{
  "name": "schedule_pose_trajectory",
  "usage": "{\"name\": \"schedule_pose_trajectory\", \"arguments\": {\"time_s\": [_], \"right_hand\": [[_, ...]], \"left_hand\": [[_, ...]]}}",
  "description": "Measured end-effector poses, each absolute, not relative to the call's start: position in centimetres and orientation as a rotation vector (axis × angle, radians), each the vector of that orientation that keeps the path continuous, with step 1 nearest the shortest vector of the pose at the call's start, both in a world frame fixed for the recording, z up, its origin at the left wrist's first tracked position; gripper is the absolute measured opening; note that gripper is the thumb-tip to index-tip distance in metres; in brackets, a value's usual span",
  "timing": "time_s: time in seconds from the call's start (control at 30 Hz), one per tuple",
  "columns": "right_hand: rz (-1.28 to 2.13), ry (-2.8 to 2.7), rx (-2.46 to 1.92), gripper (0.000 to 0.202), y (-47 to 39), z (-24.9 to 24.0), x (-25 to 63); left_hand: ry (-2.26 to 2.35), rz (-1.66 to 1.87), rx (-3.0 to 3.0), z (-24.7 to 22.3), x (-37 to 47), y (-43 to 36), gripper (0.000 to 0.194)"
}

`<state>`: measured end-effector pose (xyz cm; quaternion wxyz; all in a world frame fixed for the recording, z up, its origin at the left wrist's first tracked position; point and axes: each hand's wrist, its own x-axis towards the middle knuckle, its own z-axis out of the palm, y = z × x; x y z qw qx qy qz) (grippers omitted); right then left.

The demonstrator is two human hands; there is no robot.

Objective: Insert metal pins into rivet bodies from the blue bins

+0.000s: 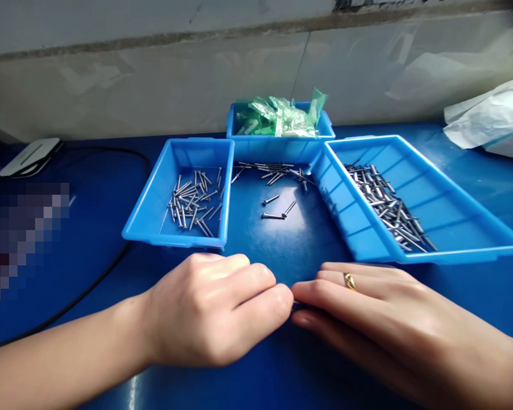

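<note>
My left hand (222, 310) is closed, knuckles up, its fingers curled and their tips hidden. Its forefinger side touches the fingertips of my right hand (359, 307). That hand wears a gold ring and pinches with thumb and forefinger; a tiny glint shows between them, too small to name. Just beyond my left hand, a small blue bin (132, 228) holds loose screws (192, 199). The long blue bin (465, 256) beyond my right hand contains a pile of metal pins or bolts (389, 210). Between the bins, several loose screws (273, 216) lie on the blue table (256, 245).
At the back stands another blue bin (282, 145) with green plastic packets (288, 117). A black cable (98, 279) curves along the left from a white device (32, 156). Crumpled white paper (491, 117) rests at the far right. A wall (154, 85) closes off the rear.
</note>
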<state>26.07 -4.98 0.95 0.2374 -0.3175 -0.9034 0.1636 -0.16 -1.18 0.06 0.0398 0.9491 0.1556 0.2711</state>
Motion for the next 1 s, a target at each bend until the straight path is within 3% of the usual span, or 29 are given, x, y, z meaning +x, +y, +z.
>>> {"name": "schedule_pose_trajectory", "arguments": {"time_s": [0.43, 0.83, 1.0], "right_hand": [[0.415, -2.457, -0.93, 0.05, -5.0, 1.5, 26.1], [0.474, -2.508, -0.928, 0.05, -5.5, 1.0, 26.1], [0.449, -2.532, -0.917, 0.047, -5.4, 1.0, 26.2]], "left_hand": [[0.552, 0.874, 2.999, 0.5, -0.1, -0.9, 0.041], [0.396, 1.021, 2.844, -1.5, -0.2, -1.5, 0.018], [0.342, 0.847, 2.908, 0.0, -0.5, -1.0, 0.02]]}}
